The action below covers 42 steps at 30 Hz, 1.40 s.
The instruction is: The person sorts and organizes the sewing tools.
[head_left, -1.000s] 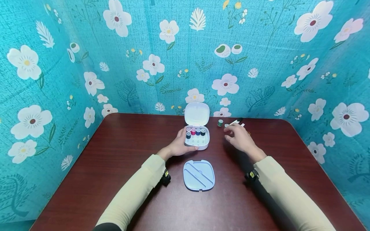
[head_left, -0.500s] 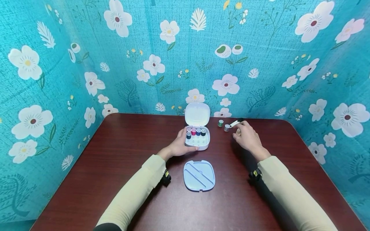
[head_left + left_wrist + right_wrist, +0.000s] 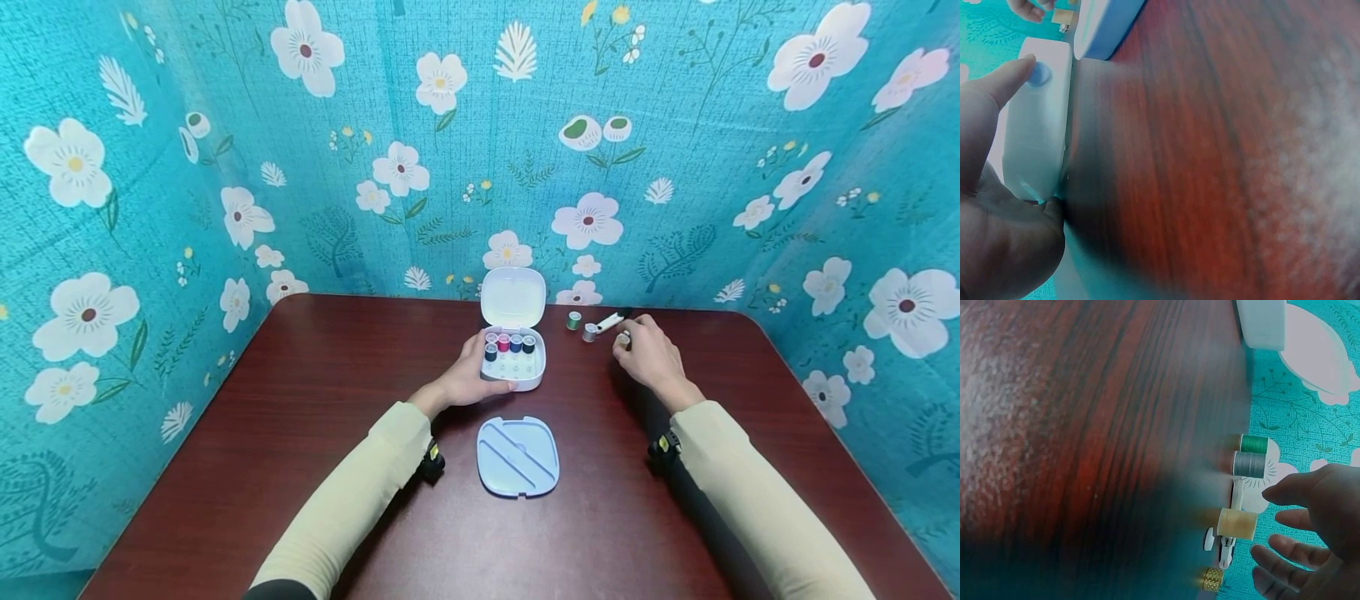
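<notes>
Cream sleeves (image 3: 345, 496), black wrist cameras (image 3: 431, 462)

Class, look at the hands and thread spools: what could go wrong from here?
The yellow thread spool stands upright by the right hand; a clumsy touch might topple it and set it rolling.
The gray thread spool and green thread spool stand close together, so bumping one may upset both.

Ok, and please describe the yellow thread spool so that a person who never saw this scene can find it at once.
On the dark red table, find the open white box, then look to its right until you reach the right hand. Just beside that hand is a small upright spool. Its pale yellow thread sets it apart from the nearby green spool and grey spool.
</notes>
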Available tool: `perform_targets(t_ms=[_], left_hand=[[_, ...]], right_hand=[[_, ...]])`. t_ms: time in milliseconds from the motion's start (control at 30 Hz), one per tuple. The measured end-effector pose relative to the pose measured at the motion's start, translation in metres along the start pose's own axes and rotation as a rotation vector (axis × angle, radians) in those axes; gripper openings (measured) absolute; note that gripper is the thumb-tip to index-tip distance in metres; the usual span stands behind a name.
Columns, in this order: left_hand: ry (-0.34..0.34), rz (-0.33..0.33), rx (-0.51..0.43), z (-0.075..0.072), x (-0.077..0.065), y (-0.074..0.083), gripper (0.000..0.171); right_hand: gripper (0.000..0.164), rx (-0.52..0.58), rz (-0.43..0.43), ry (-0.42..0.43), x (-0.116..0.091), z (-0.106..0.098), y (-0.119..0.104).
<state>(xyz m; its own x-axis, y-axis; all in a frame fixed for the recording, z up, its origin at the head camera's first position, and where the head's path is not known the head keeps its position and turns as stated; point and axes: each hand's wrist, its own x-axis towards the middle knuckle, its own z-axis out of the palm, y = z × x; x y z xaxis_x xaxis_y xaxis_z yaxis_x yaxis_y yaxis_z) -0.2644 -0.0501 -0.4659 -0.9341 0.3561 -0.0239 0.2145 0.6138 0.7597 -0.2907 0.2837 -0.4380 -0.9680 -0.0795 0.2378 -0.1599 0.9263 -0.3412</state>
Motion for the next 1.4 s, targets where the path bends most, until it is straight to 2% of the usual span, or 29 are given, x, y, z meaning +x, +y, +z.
perform_targets(t_ms=[467, 767, 1000, 1200, 1400], left_hand=[[-0.009, -0.014, 0.004, 0.000, -0.001, 0.001, 0.116], [-0.012, -0.022, 0.009, 0.000, 0.000, 0.000, 0.116], [-0.005, -0.013, 0.002, 0.000, 0.000, -0.001, 0.117], [-0.008, -0.016, 0.005, 0.000, 0.001, -0.001, 0.118], [-0.013, -0.020, 0.003, 0.000, 0.000, 0.000, 0.119]], right_hand=[[0.035, 0.007, 0.029, -0.048, 0.007, 0.007, 0.006], [0.033, 0.067, 0.008, -0.043, 0.009, 0.009, 0.005], [0.034, 0.115, 0.050, -0.067, 0.011, 0.010, 0.006], [0.032, 0.152, 0.066, -0.077, 0.013, 0.011, 0.008], [0.022, 0.193, 0.071, -0.079, 0.013, 0.012, 0.009]])
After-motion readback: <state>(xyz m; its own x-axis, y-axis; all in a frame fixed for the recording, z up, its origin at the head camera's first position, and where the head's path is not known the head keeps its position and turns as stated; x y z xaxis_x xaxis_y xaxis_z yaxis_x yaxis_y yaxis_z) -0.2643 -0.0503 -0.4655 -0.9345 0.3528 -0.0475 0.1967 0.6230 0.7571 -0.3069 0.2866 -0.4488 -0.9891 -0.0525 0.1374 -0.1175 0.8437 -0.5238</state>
